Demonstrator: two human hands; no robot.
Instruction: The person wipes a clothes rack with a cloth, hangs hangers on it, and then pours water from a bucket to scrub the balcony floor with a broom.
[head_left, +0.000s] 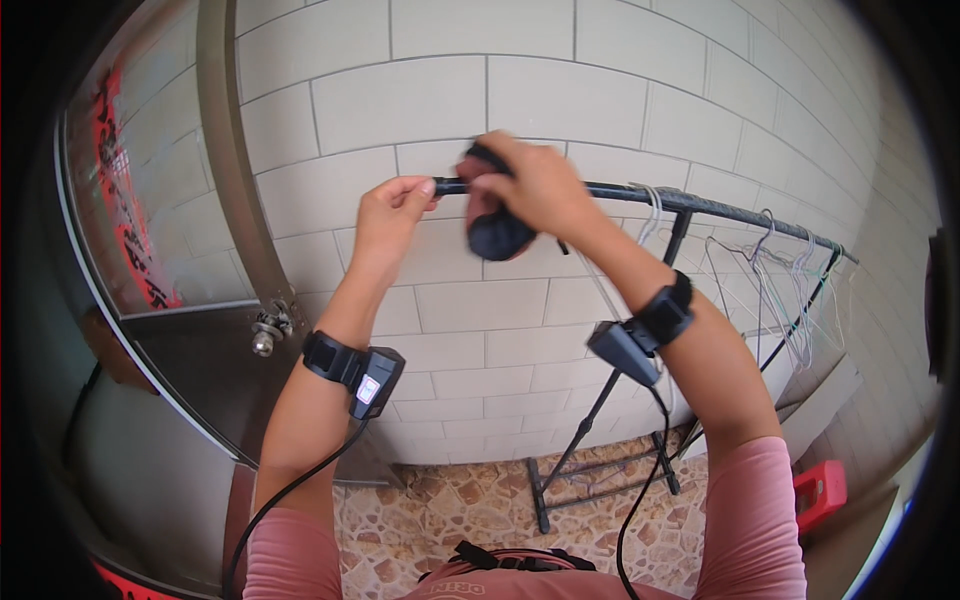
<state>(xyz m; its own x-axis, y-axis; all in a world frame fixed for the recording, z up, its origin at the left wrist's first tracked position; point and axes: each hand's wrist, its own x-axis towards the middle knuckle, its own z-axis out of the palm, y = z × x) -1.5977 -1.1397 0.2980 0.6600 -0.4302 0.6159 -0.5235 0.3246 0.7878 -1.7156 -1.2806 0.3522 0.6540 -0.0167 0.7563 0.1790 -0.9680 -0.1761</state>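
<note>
My left hand (397, 202) pinches the left end of a dark metal clothes rail (615, 192) between thumb and fingers. Just right of it, my right hand (532, 184) grips a dark and reddish-brown bundle (499, 229), apparently cloth, against the rail; motion blur hides its exact kind. Behind my right hand, part of the rail is hidden. Wire clothes hangers (802, 285) hang from the rail's right part, and a pale hanger (651, 210) hangs nearer my right forearm. Both forearms wear black strapped devices with cables.
A tiled wall (450, 315) stands behind the rail. At left is a metal-framed door with a round knob (264, 337). The rack's dark feet (540, 502) rest on the stone-patterned floor (450, 510). A red plastic object (823, 491) lies at the lower right.
</note>
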